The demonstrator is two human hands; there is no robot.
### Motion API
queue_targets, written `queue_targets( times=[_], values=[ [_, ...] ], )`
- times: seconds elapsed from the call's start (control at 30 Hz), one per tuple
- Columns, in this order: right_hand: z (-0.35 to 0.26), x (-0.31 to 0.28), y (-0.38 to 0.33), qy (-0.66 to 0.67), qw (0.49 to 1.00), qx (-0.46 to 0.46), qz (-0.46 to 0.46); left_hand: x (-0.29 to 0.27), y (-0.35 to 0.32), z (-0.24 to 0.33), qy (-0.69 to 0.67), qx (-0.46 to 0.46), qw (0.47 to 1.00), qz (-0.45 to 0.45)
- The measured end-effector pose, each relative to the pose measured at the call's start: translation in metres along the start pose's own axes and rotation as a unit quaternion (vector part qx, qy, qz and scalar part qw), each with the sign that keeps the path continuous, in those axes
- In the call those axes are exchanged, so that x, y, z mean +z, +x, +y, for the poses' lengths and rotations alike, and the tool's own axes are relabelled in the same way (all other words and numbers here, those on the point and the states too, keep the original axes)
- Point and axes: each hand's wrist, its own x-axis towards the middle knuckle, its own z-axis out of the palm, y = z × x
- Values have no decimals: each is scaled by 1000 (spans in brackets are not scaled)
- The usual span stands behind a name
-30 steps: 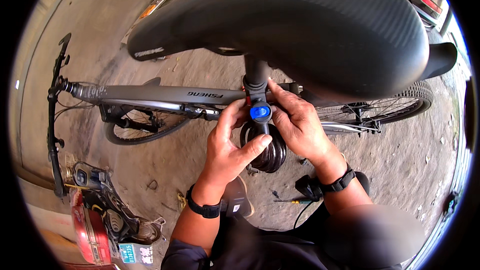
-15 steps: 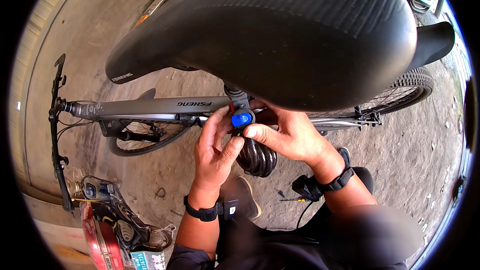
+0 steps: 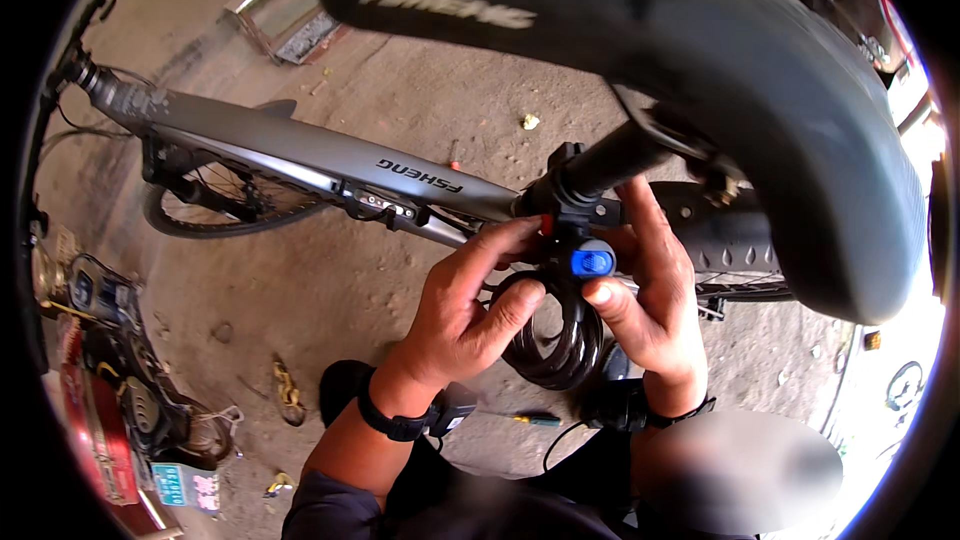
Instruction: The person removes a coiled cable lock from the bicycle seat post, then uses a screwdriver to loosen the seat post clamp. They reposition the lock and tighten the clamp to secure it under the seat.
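**Both hands at the blue-capped lock under the saddle**

Far left: handlebar (image 3: 62, 70) end of a grey bicycle frame (image 3: 300, 155), lying across the view over a dusty concrete floor (image 3: 330, 290). Front wheel (image 3: 215, 205) sits below the frame tube. Lower left: a cluster of dark parts and red packaging (image 3: 110, 410), too cluttered to identify.

Centre: left hand (image 3: 462, 315) comes up from the lower edge, black wristband (image 3: 395, 420) on the wrist. Fingers curled, partly closed; fingertips press the black clamp (image 3: 565, 205) at the base of the seat post (image 3: 620, 160), thumb (image 3: 505, 310) lying against the coiled black cable lock (image 3: 555, 335). The coil hangs just below the clamp, between the two hands.

Blue round cap (image 3: 592, 262) on the lock body, directly under the clamp. A small screwdriver (image 3: 535, 420) lies on the floor beneath.

Right of centre: right hand (image 3: 650, 285) cupped around the lock body, thumb tip touching just under the blue cap, fingers reaching up behind the post. Loosely closed grip.

Above and right: large black saddle (image 3: 700, 50) fills the top. Rear tyre (image 3: 725, 240) visible behind the right hand.
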Motion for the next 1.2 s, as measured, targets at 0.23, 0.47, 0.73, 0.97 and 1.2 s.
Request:
queue_targets(
  times=[0.23,0.47,0.73,0.97,1.2],
  values=[
    [4,9,-4,-17,999,2,50,-2,8,-19,69,78,995,1],
    [2,16,-2,-46,996,21,71,-5,15,-26,115,133,984,15],
    [9,17,-5,-46,997,13,57,-4,13,-33,132,116,984,31],
    [9,18,-6,-22,998,29,57,-9,9,-30,144,93,985,-4],
    [5,21,-6,-5,998,39,58,-2,4,-34,98,97,990,15]
  ],
)
